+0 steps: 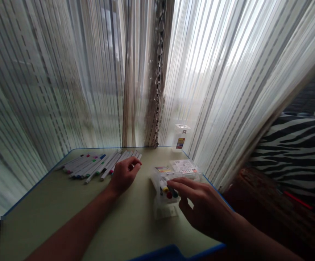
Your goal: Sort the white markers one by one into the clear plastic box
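Observation:
My left hand [125,174] hangs over the table with its fingers curled in toward the thumb, and nothing shows in its grip. Beside it, on the left, lie several white markers [93,167] with coloured caps, fanned out in a loose row. My right hand [200,201] reaches over a clear plastic case [157,197]. Its fingers are stretched out, the fingertips at the markers inside, the thumb lower and apart. Yellow, red and dark teal caps show on the markers [168,195] in the case, facing me. My right fingers partly cover these markers.
A printed paper card [183,166] lies behind the case. Farther back stands a clear plastic container [181,139] with a label. The pale green table [114,224] has a blue edge, and striped curtains [100,90] hang behind it. Zebra-patterned fabric [293,148] is at right.

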The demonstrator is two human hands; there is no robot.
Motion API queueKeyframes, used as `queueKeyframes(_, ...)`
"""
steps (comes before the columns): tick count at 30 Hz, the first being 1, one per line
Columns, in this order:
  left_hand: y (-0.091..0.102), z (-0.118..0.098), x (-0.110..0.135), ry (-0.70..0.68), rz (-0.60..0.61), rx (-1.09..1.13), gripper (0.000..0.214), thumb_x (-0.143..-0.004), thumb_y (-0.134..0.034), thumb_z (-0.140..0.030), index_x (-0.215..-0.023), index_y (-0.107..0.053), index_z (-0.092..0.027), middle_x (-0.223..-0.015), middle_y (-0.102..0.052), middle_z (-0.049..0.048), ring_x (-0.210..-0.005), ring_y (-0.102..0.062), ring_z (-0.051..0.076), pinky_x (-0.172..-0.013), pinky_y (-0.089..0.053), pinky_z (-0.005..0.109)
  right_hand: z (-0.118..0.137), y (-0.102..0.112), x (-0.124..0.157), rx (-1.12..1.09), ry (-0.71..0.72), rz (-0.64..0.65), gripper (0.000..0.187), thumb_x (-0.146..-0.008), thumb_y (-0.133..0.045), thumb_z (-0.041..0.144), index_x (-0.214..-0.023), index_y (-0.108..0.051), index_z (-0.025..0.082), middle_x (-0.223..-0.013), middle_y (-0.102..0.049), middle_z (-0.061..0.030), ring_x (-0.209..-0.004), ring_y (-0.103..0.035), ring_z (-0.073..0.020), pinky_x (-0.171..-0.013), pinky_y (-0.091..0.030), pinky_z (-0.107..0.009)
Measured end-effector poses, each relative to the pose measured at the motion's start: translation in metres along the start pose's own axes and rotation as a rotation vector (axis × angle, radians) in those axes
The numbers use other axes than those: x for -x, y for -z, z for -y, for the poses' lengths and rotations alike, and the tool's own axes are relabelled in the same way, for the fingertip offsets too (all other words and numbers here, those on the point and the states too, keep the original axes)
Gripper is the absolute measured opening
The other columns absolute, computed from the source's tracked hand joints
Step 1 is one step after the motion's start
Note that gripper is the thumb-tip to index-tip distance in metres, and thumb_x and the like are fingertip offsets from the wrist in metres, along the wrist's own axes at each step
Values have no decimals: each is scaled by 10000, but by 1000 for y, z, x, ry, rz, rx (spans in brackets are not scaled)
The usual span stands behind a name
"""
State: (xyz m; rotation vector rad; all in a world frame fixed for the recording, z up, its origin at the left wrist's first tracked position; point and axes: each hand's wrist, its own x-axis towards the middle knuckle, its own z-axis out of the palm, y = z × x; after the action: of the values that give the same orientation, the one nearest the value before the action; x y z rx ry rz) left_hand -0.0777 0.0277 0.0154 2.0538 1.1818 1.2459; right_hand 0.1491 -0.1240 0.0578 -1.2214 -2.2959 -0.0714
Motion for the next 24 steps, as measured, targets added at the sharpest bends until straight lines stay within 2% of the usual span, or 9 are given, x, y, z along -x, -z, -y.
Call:
queueKeyframes(7,0,1,0,2,0,-3,238,-795,-544,-365,-758,-688,-178,-650,-670,5,-571,-559,152,-578,-398,271,-3,-2,-2,-29,-50,53,548,-761,-499,26,-1257,-659,195,-1269,-705,-72,-1085,-710,-248,-916,-590,-359)
queueKeyframes(24,0,2,0,-4,5,-12,232,-802,-549,-366,-761,-689,-186,-661,-682,4,-583,-573,155,-579,-404,269,-2,3,-8,-1,-41,85,514,-756,-530,33,-1218,-687,194,-1264,-713,-92,-1107,-707,-255,-948,-576,-371)
